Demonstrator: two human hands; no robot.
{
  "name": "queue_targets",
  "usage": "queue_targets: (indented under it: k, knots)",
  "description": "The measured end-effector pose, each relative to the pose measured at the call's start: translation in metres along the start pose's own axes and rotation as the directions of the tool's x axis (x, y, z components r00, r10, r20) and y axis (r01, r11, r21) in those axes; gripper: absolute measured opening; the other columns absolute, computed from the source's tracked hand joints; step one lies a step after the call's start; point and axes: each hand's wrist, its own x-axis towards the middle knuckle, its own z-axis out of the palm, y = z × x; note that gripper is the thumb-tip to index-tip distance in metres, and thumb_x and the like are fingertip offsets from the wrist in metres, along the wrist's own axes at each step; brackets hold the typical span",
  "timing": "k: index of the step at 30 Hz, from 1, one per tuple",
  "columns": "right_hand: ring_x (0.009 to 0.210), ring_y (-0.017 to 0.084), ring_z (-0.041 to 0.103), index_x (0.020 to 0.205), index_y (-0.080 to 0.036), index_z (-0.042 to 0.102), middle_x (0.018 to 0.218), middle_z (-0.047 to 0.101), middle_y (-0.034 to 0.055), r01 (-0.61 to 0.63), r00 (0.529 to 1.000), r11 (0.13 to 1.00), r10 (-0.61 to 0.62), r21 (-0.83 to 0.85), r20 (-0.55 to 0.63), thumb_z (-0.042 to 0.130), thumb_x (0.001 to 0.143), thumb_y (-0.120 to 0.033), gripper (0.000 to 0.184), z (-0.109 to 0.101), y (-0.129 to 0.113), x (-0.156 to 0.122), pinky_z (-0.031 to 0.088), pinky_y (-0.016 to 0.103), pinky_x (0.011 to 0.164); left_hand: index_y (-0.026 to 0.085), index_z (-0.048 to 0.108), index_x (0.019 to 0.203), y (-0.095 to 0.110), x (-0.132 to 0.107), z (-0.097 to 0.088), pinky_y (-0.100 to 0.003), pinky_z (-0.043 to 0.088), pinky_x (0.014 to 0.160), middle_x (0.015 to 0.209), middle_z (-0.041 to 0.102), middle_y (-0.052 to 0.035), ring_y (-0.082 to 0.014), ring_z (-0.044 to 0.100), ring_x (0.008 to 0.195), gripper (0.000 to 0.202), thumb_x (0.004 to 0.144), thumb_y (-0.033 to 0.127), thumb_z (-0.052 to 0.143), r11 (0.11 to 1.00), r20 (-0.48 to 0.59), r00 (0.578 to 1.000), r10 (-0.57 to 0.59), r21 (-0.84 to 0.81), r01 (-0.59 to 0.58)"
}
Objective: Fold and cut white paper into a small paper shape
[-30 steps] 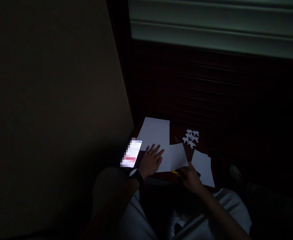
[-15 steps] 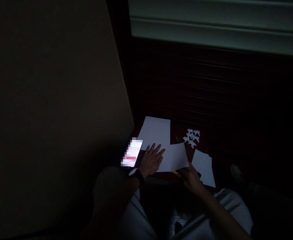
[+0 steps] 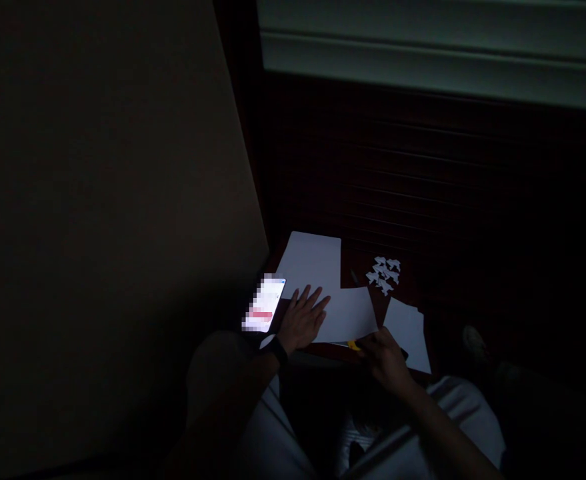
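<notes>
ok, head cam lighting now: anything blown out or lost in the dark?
Head view: heavily underexposed; phone screen brightest, nearly washed out, blocky pixelation along its left side; white sheet reads clearly against the dark; yellow item in the right hand too dark to identify.

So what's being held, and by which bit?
The right hand grips a yellow-ended tool, seemingly by its middle; the left hand lies flat on paper.

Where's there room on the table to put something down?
Bare tabletop shows between the far sheet and the paper pieces, though a thin object lies there. A narrow strip also shows between the middle sheet and right sheet. It's crowded nearer you: phone, left hand, and right hand holding a yellow object.
</notes>
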Motion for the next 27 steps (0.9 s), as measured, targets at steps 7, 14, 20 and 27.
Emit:
queue_targets:
  k: [7, 14, 20, 27]
  knots:
    - [0.09, 0.024, 0.045, 0.092, -0.022, 0.062, 0.09, 0.052, 0.0076, 0.044, 0.999, 0.999, -0.044, -0.016, -0.007, 0.052, 0.076, -0.013, 0.021, 0.005, -0.021, 0.014, 0.037, 0.035, 0.077, 0.034, 0.029, 0.133, 0.001, 0.0, 0.0, -0.049, 0.006, 0.107, 0.142, 0.025, 0.0051, -0.0233, 0.011, 0.132, 0.044, 0.089, 0.038, 0.029, 1.0, 0.004, 1.0, -0.001, 0.015, 0.001]
    - [0.091, 0.023, 0.044, 0.087, -0.019, 0.061, 0.091, 0.051, 0.0077, 0.085, 0.996, 0.996, -0.085, -0.008, -0.006, 0.053, 0.073, -0.008, 0.019, 0.007, -0.025, 0.023, 0.036, 0.034, 0.076, 0.034, 0.03, 0.133, 0.002, 0.001, 0.001, -0.049, 0.006, 0.107, 0.143, 0.024, 0.0052, -0.0238, 0.011, 0.133, 0.044, 0.089, 0.039, 0.028, 1.0, 0.006, 1.0, 0.004, 0.027, -0.004]
    - [0.085, 0.021, 0.045, 0.089, -0.019, 0.062, 0.084, 0.052, 0.0065, 0.083, 0.996, 0.995, -0.084, 0.05, 0.02, 0.052, 0.075, -0.009, 0.02, 0.008, -0.02, 0.012, 0.037, 0.033, 0.072, 0.034, 0.03, 0.133, 0.001, 0.0, 0.001, -0.049, 0.007, 0.107, 0.143, 0.025, 0.0052, -0.0239, 0.011, 0.132, 0.044, 0.089, 0.038, 0.029, 0.999, 0.0, 1.0, -0.006, 0.035, 0.006]
    - [0.088, 0.021, 0.045, 0.106, -0.024, 0.058, 0.089, 0.052, 0.0065, 0.1, 0.994, 0.991, -0.103, 0.087, 0.039, 0.052, 0.078, -0.012, 0.031, -0.001, -0.022, 0.0, 0.038, 0.033, 0.075, 0.032, 0.031, 0.132, -0.001, 0.003, 0.003, -0.05, 0.008, 0.107, 0.142, 0.026, 0.0032, -0.0242, 0.012, 0.132, 0.044, 0.089, 0.038, 0.031, 1.0, -0.006, 1.0, 0.004, -0.024, -0.004]
